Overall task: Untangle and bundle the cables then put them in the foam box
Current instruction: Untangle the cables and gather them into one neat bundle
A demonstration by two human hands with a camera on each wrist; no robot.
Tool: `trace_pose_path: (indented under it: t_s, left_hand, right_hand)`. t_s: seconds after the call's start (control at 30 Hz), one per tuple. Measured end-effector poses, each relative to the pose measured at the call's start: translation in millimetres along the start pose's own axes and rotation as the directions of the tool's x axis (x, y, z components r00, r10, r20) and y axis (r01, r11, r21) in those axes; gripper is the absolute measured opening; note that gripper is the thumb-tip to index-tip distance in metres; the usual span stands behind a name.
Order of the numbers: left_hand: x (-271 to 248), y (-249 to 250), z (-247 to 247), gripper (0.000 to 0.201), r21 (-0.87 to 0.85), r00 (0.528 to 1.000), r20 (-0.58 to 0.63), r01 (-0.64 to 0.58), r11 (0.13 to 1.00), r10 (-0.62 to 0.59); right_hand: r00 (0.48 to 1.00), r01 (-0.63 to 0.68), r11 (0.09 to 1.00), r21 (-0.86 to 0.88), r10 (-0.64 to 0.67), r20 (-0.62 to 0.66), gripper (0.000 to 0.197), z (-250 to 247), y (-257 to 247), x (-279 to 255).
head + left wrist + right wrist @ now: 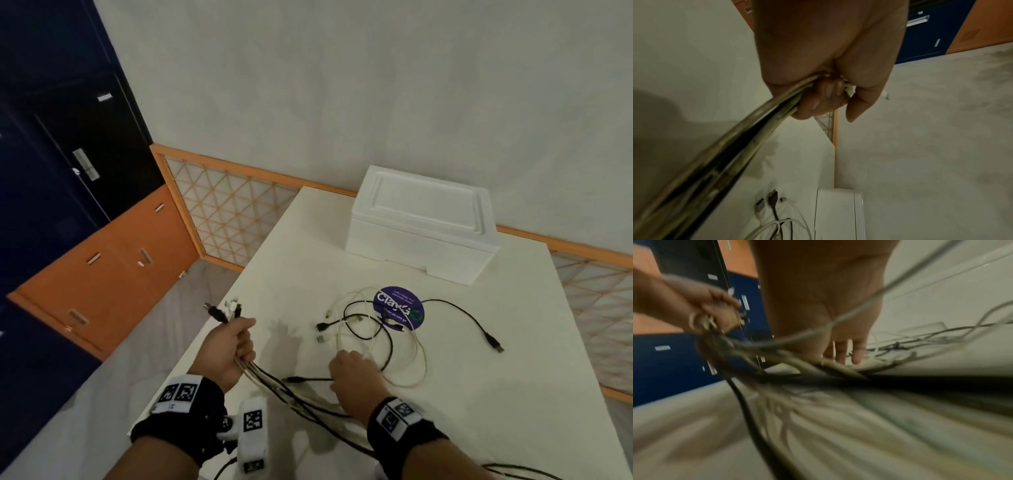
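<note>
My left hand [241,339] is raised over the table's left edge and grips a bundle of black and white cables [274,383]. Their plug ends [226,310] stick out above the fist. In the left wrist view the fingers [828,95] curl tight round the bundle [725,154]. My right hand [344,359] reaches down to the loose tangle of cables [376,329] on the table. Its fingers [844,352] are straight and touch the cables without curling round any. The white foam box [421,222] stands at the back with its lid on.
A round purple sticker [399,308] lies under the loose tangle on the white table [479,394]. One black cable ends in a USB plug [496,346] to the right. Orange and blue lockers [102,274] stand left of the table, a lattice rail behind.
</note>
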State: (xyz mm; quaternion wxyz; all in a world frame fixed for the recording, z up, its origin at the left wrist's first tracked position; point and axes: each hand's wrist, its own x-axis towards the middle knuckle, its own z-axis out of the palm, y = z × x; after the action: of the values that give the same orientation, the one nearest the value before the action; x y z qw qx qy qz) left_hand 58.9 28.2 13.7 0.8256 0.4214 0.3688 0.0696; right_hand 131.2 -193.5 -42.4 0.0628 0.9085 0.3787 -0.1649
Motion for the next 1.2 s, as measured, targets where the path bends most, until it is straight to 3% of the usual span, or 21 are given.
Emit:
trace_pose_path:
  t_s: [0.07,0.13,0.23,0.3,0.43,0.53,0.63,0.77,0.87,0.93,1.03,1.1,1.2]
  left_hand:
    - [0,5,3,0.044,0.039,1.0,0.018,-0.009,0.999,0.008]
    - [1,10,6,0.045,0.061,1.0,0.029,-0.002,0.998,0.001]
    - [3,18,20,0.044,0.076,0.998,0.055,-0.001,0.997,-0.003]
    - [3,23,37,0.041,0.121,0.994,0.109,-0.04,0.992,0.026]
    - [0,28,83,0.021,0.19,0.955,0.285,-0.139,0.972,0.081]
    - [-8,29,113,0.017,0.186,0.908,0.409,-0.183,0.965,0.094]
    - [-14,29,131,0.013,0.165,0.892,0.432,-0.225,0.96,0.135]
    - [-16,38,136,0.008,0.053,0.876,0.424,-0.275,0.96,0.228]
    - [-13,45,135,0.007,0.02,0.85,0.463,-0.292,0.956,0.25]
    - [-11,38,138,0.009,0.113,0.842,0.508,-0.272,0.956,0.18]
    - [-11,10,147,0.018,0.363,0.83,0.557,-0.252,0.897,0.008]
    - [-10,-10,151,0.01,0.513,0.802,0.591,-0.289,0.809,-0.088]
    - [-1,-25,144,0.006,0.599,0.809,0.568,-0.282,0.75,-0.149]
  right_hand:
    - [0.999,-0.03,0.999,0.026,0.03,-0.014,0.026,-2,4,3]
    - [0.99,-0.083,0.976,0.202,0.104,-0.097,0.017,-14,18,7]
    - [0.93,-0.139,0.772,0.62,0.317,-0.187,0.013,-47,34,9]
    - [0.882,-0.098,0.686,0.721,0.396,-0.257,0.014,-78,35,2]
    - [0.862,-0.046,0.685,0.727,0.395,-0.318,0.012,-118,26,-12]
    - [0.856,-0.053,0.718,0.694,0.391,-0.339,0.014,-128,15,-24]
    - [0.851,-0.05,0.726,0.685,0.39,-0.352,0.017,-129,12,-28]
    - [0.913,-0.206,0.874,0.44,0.334,-0.236,0.024,-112,35,-28]
    - [0.868,-0.332,0.806,0.49,0.464,-0.176,0.026,-113,56,-39]
    - [0.844,-0.265,0.718,0.643,0.495,-0.205,0.031,-132,61,-45]
    - [0.794,-0.009,0.497,0.868,0.531,-0.296,0.031,-170,53,-48]
    - [0.75,0.114,0.463,0.879,0.54,-0.382,0.031,-190,50,-49]
    - [0.61,0.257,0.326,0.91,0.675,-0.414,0.031,-203,63,-51]
